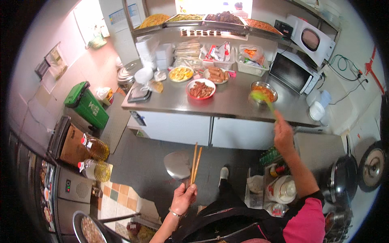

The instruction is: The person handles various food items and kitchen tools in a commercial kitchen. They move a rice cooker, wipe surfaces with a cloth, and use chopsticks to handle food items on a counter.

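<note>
My left hand [184, 197] grips a pair of wooden chopsticks [196, 165] together with a metal wok spatula [177, 166], all pointing away from me above the floor. My right hand [284, 136] reaches towards the steel counter and holds a blurred lime-green utensil [260, 96]. Its head is over the near left side of a round metal bowl [276, 96] with reddish-orange food inside; whether it touches the food I cannot tell. Left of this bowl stands a red-rimmed bowl of sliced brown meat [200, 89]. Behind it are a plate of sausages [216, 75] and a bowl of yellow food [180, 73].
Baskets [253, 66], stacked white containers [164, 56] and a microwave [291, 71] line the counter's [231, 100] back. Food trays [223, 18] sit on a shelf above. A green bin [86, 104] and oil jugs [96, 148] stand left; a wok [343, 179] is at right.
</note>
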Motion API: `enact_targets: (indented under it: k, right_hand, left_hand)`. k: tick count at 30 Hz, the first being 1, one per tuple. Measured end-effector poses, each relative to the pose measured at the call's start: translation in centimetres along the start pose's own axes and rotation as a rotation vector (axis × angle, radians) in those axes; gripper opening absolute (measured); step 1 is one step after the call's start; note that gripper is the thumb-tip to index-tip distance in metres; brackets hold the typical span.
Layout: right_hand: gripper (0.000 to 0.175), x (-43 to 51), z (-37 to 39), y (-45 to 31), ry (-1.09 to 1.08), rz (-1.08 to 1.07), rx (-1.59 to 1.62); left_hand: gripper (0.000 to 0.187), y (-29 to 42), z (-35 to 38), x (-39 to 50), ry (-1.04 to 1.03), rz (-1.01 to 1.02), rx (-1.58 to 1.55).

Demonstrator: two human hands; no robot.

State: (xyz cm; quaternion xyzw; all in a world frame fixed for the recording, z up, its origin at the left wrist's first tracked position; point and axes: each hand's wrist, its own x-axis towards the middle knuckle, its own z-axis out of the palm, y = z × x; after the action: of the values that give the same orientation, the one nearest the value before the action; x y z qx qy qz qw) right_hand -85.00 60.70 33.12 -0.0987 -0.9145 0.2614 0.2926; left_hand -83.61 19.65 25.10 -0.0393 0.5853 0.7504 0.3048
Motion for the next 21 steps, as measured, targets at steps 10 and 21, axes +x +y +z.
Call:
enact_targets:
  k: [10,21]
  right_hand:
    - [0.042,42.6,1.6,12.4,0.456,-0.135,-0.445]
    - [0.036,57.4,6.2,17.0,0.086,-0.032,-0.718]
  left_hand:
    - [0.011,12.4,8.2,18.2,0.147,0.057,-0.240]
    - [0.017,21.4,12.5,31.1,0.075,0.070,-0.203]
